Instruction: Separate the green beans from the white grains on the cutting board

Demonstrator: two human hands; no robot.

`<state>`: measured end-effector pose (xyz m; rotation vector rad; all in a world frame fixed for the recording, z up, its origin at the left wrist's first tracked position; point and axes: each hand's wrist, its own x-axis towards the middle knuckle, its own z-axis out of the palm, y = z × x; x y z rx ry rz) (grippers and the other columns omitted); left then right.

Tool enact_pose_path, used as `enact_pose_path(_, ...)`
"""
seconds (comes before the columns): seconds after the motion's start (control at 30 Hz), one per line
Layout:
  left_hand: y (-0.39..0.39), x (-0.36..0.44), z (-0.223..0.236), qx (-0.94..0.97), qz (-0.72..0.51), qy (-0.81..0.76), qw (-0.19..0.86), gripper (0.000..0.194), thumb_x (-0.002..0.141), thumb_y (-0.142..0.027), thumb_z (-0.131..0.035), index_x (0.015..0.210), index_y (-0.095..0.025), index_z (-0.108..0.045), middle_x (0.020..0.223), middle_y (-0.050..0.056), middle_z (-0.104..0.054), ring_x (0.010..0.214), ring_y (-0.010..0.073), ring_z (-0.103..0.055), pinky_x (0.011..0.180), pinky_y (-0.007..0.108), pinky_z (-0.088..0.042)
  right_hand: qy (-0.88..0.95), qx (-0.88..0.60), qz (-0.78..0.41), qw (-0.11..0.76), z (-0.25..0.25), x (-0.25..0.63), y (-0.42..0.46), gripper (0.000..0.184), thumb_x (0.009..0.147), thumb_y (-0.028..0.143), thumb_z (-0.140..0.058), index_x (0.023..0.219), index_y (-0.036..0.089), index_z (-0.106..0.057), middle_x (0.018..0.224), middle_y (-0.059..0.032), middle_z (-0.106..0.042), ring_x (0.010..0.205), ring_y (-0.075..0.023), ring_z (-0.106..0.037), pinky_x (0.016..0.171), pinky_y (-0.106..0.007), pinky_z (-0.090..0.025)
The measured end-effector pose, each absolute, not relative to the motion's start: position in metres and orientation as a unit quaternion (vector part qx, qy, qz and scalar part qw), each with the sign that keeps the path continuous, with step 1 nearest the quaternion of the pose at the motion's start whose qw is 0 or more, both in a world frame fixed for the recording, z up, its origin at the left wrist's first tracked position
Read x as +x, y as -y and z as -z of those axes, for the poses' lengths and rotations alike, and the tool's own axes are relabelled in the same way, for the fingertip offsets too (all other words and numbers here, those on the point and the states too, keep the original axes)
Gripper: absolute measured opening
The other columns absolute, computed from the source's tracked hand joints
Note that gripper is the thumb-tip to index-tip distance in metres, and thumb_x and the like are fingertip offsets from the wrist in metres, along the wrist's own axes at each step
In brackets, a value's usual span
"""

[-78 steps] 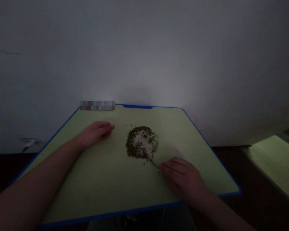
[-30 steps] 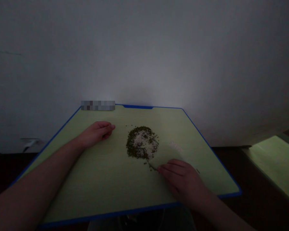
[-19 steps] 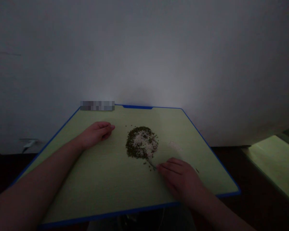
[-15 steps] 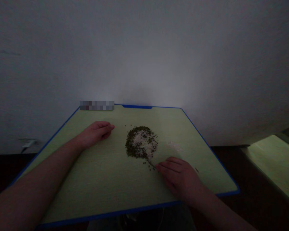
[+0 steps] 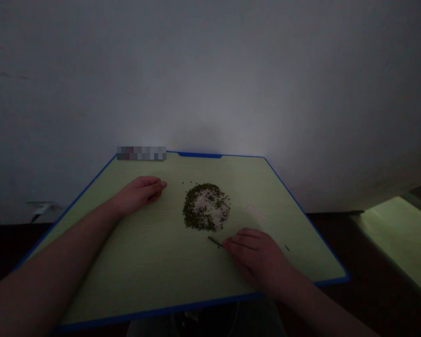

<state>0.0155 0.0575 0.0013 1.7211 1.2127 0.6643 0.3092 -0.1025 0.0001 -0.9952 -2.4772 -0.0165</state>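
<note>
- Hiding the far left corner of the green cutting board [image 5: 154, 267], a pixelated block [image 5: 141, 153] leaves nothing readable there, and no brand or lettering can be made out elsewhere
- Right hand [image 5: 257, 262] rests low on the board, its fingers closed on a thin dark pick [image 5: 215, 242], which points up and to the left
- The pick's tip stops just below a round heap of small green mung beans [image 5: 191, 216], near but not touching it
- White grains [image 5: 206, 206] fill the middle of the heap, with a few stray beans around its edge
- Left hand [image 5: 138, 195] lies open and palm down on the board, fingers gently curled, just left of the heap and holding nothing
- A small patch of white powder or grains [image 5: 254, 213] sits to the right of the heap, above the right hand
- A lone dark speck [image 5: 286, 247] lies on the board beside the right hand
- Off to the right, lower down, is part of a second pale green board [image 5: 396, 238]
</note>
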Motion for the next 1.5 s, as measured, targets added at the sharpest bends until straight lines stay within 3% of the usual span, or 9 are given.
enact_pose_path(0.53, -0.059, 0.015, 0.0, 0.691, -0.262, -0.489, 0.462, 0.034, 0.075, -0.045, -0.047, 0.054, -0.018, -0.044, 0.047, -0.004, -0.04, 0.042, 0.0085, -0.034, 0.042, 0.023, -0.027, 0.918, -0.326, -0.06, 0.219, -0.012, 0.306, 0.109, 0.031, 0.081, 0.009, -0.045, 0.108, 0.014, -0.058, 0.093, -0.0067, -0.068, 0.081, -0.0169, -0.059, 0.077, -0.034, -0.048)
enact_pose_path(0.67, -0.058, 0.015, -0.002, 0.695, -0.254, -0.492, 0.459, 0.035, 0.076, -0.045, -0.046, 0.053, -0.018, -0.044, 0.047, -0.004, -0.04, 0.042, 0.0085, -0.033, 0.042, 0.023, -0.027, 0.86, -0.437, -0.091, 0.248, -0.017, 0.321, 0.116, 0.03, 0.082, 0.011, -0.045, 0.108, 0.017, -0.059, 0.095, -0.0065, -0.067, 0.085, -0.0172, -0.059, 0.076, -0.033, -0.049)
enact_pose_path(0.77, -0.057, 0.015, -0.003, 0.7, -0.252, -0.491, 0.453, 0.036, 0.076, -0.045, -0.046, 0.053, -0.018, -0.044, 0.047, -0.004, -0.039, 0.042, 0.0085, -0.032, 0.042, 0.023, -0.027, 0.766, -0.57, -0.171, 0.243, -0.018, 0.337, 0.116, 0.026, 0.082, 0.017, -0.048, 0.105, 0.019, -0.061, 0.09, -0.0047, -0.067, 0.079, -0.0154, -0.062, 0.068, -0.029, -0.05)
enact_pose_path(0.9, -0.057, 0.015, -0.002, 0.697, -0.26, -0.489, 0.457, 0.036, 0.075, -0.046, -0.046, 0.052, -0.018, -0.043, 0.047, -0.004, -0.039, 0.041, 0.0086, -0.033, 0.042, 0.024, -0.028, 0.698, -0.624, -0.272, 0.222, -0.011, 0.342, 0.112, 0.033, 0.08, 0.021, -0.051, 0.111, 0.019, -0.058, 0.083, -0.0031, -0.068, 0.069, -0.0148, -0.062, 0.062, -0.028, -0.05)
enact_pose_path(1.1, -0.057, 0.016, -0.003, 0.695, -0.257, -0.498, 0.451, 0.036, 0.075, -0.046, -0.046, 0.052, -0.018, -0.043, 0.046, -0.004, -0.039, 0.041, 0.0087, -0.032, 0.042, 0.024, -0.027, 0.71, -0.606, -0.29, 0.213, -0.009, 0.31, 0.106, 0.034, 0.078, 0.022, -0.052, 0.112, 0.019, -0.06, 0.08, -0.0032, -0.068, 0.067, -0.0152, -0.061, 0.063, -0.028, -0.048)
enact_pose_path(1.33, -0.057, 0.015, -0.003, 0.702, -0.247, -0.498, 0.445, 0.036, 0.076, -0.046, -0.046, 0.053, -0.018, -0.044, 0.046, -0.004, -0.04, 0.042, 0.0083, -0.033, 0.042, 0.024, -0.027, 0.782, -0.538, -0.259, 0.178, -0.017, 0.282, 0.091, 0.036, 0.079, 0.014, -0.048, 0.111, 0.021, -0.061, 0.103, -0.0058, -0.066, 0.091, -0.0183, -0.06, 0.082, -0.031, -0.044)
enact_pose_path(1.5, -0.057, 0.015, -0.002, 0.697, -0.262, -0.492, 0.451, 0.035, 0.075, -0.045, -0.047, 0.052, -0.018, -0.044, 0.046, -0.004, -0.04, 0.042, 0.0085, -0.033, 0.042, 0.024, -0.028, 0.84, -0.456, -0.262, 0.137, -0.027, 0.263, 0.082, 0.037, 0.081, 0.01, -0.043, 0.113, 0.021, -0.06, 0.103, -0.0057, -0.064, 0.094, -0.0156, -0.057, 0.084, -0.028, -0.041)
